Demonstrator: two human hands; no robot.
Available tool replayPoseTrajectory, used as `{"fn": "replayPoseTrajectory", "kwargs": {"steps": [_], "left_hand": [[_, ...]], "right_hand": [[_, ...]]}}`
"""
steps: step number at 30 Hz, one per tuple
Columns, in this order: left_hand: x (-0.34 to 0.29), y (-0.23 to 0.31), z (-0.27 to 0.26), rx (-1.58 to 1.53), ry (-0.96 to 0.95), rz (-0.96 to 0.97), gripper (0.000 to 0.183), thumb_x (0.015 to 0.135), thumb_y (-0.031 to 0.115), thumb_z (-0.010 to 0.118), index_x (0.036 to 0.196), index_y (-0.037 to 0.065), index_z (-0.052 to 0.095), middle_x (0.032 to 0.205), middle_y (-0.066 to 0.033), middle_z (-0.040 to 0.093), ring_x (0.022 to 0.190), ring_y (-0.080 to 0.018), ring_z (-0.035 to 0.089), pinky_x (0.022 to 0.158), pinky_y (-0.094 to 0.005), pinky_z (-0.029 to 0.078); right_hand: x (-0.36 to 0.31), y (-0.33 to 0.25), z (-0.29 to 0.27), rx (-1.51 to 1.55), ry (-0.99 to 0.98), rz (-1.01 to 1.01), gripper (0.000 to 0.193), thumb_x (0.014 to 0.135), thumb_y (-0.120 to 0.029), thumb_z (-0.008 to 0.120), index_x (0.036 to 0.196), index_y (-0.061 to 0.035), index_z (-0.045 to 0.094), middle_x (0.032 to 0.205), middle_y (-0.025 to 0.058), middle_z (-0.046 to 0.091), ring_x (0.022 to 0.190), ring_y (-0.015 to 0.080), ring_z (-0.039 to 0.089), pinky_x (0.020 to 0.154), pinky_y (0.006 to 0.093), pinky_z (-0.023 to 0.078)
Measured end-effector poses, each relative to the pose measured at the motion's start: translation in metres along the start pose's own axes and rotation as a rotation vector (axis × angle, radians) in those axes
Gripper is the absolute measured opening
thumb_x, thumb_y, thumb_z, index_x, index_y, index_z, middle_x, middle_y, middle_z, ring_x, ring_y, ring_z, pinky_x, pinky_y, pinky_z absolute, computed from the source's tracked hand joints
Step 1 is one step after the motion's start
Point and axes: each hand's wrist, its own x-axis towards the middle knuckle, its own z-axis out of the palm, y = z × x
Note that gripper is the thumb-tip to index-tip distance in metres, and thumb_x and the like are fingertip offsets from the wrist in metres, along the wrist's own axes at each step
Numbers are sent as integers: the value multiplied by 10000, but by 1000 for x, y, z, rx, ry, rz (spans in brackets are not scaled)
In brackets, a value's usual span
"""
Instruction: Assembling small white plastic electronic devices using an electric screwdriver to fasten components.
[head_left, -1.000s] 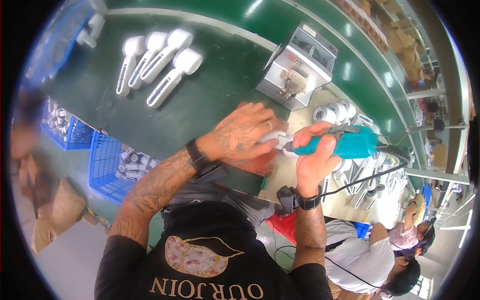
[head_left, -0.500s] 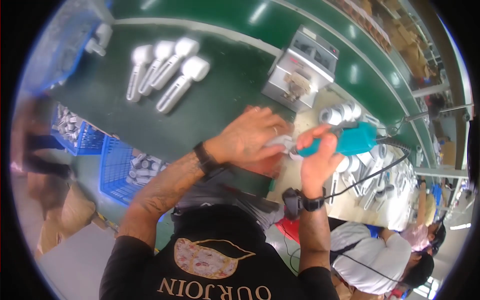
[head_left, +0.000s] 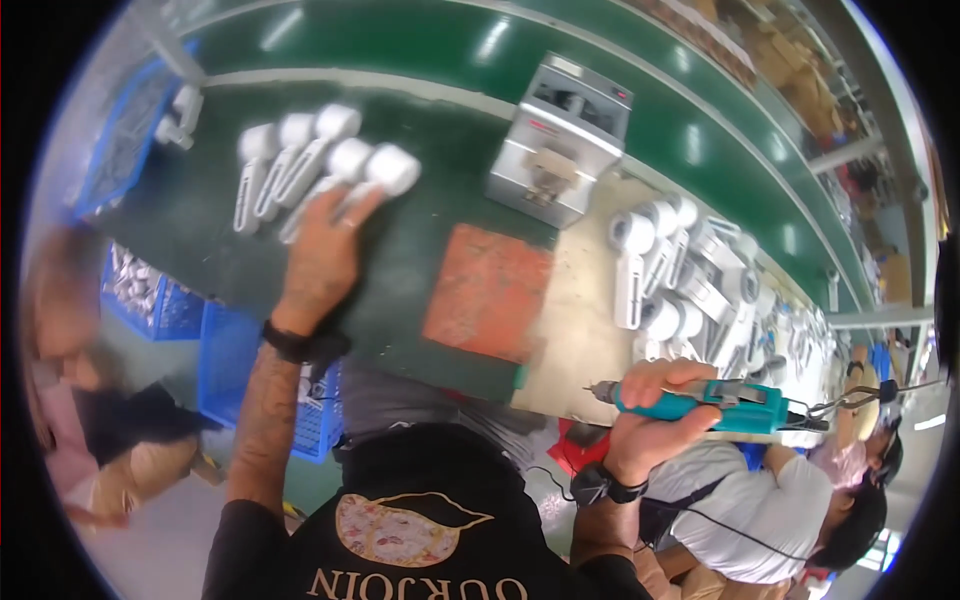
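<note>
My left hand point(head_left: 322, 255) has its fingers closed round the handle of a white round-headed plastic housing point(head_left: 393, 170) on the dark green bench, at the right end of a row. Several matching housings point(head_left: 257, 142) lie beside it, with long slotted handles pointing towards me. In my right hand point(head_left: 650, 432) is a teal electric screwdriver point(head_left: 750, 408), held level over the bench's front edge with its bit pointing left. A worn orange-red mat point(head_left: 490, 290) lies between my hands with nothing on it.
A grey metal machine point(head_left: 560, 140) stands behind the mat. Several white housings point(head_left: 633, 235) crowd the pale board on the right. Blue baskets point(head_left: 225, 360) of small parts stand lower left. A person in a white shirt point(head_left: 750, 510) sits at lower right; another is at far left.
My left hand has moved from the mat to the row on the left, which holds one more housing. My right hand has drawn the screwdriver back towards me and right, off the mat.
</note>
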Motion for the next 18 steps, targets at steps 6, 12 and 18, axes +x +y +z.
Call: {"fn": "replayPoseTrajectory", "kwargs": {"steps": [6, 12, 18], "left_hand": [[38, 32, 4, 122, 221, 66, 345, 938, 82, 663, 1283, 100, 671, 1277, -182, 592, 1148, -387, 582, 1000, -480, 463], [92, 204, 66, -552, -271, 265, 482, 974, 491, 609, 1043, 22, 698, 963, -206, 716, 893, -379, 699, 829, -457, 559], [108, 250, 119, -485, -501, 209, 683, 934, 615, 573, 1096, -35, 701, 1042, -234, 719, 1021, -383, 690, 890, -485, 542]], "right_hand": [[-13, -7, -18, -1, -56, -29, 745, 913, -711, 610, 1047, 12, 492, 673, 84, 520, 528, 194, 532, 471, 313, 433], [-17, -9, -8, -45, -7, 15, 748, 904, -765, 591, 973, -24, 512, 639, 45, 474, 505, 176, 488, 463, 306, 400], [-32, -13, -18, 11, -130, 58, 742, 891, -684, 674, 1057, 17, 493, 743, 91, 559, 594, 193, 574, 535, 314, 480]]}}
